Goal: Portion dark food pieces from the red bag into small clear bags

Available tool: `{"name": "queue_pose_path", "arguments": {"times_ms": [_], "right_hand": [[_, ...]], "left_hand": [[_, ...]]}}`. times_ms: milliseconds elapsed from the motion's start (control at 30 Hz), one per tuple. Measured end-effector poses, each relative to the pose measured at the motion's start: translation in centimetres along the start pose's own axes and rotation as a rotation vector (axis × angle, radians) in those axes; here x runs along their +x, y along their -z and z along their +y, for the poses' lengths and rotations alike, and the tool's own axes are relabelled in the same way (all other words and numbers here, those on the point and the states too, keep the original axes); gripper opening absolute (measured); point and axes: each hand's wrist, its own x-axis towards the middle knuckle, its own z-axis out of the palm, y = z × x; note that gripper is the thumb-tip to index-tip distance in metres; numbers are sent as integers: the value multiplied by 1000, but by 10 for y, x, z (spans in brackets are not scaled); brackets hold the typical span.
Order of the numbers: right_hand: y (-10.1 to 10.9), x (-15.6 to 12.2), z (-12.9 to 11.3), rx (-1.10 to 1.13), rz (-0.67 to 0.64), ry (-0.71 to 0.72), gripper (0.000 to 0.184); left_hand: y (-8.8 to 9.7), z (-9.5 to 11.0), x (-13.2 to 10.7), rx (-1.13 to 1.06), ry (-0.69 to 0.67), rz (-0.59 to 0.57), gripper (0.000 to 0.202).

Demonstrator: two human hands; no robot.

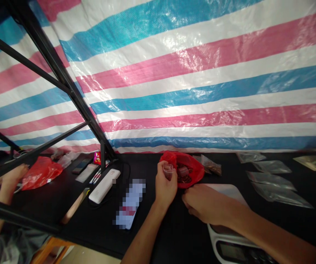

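plastic piece (169, 168), small and clear, is gripped in my left fingers (160, 169); i can't tell whether it is a cup or a pouch. i hold it at the left edge of the red plastic bag (198, 171), probably to stay close to the brown pieces (184, 179) inside, just right of those fingers. the bag's mouth gapes, which leaves its contents within reach. my right fingers (188, 200) are curled just nearer me than the bag; their undersides are hidden, so i cannot tell whether they pinch anything. the digital scale (226, 190) lies right of them, partly under my forearm, its display nearest me, likely for easy reading. flat clear bags (275, 179) lie farther right, spread out, perhaps so each lifts singly. left of my left fingers, a phone (131, 203) rests on the tabletop (185, 238), apart from the bag.
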Motion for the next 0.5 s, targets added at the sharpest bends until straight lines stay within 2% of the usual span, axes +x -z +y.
{"name": "queue_pose_path", "arguments": {"times_ms": [100,200,267,367,500], "right_hand": [[28,-6,13,88,280,102,14],[49,-8,24,53,533,60,15],[53,-6,28,53,575,53,14],[50,-3,28,86,553,108,18],[47,2,32,139,598,123,24]], "left_hand": [[1,2,-1,8,-39,-67,28],[0,7,-6,11,-85,-178,28],[-2,11,-11,4,-103,-244,25],[-4,15,-16,-30,-127,-312,24],[-1,15,-14,3,-134,-290,23]]}}
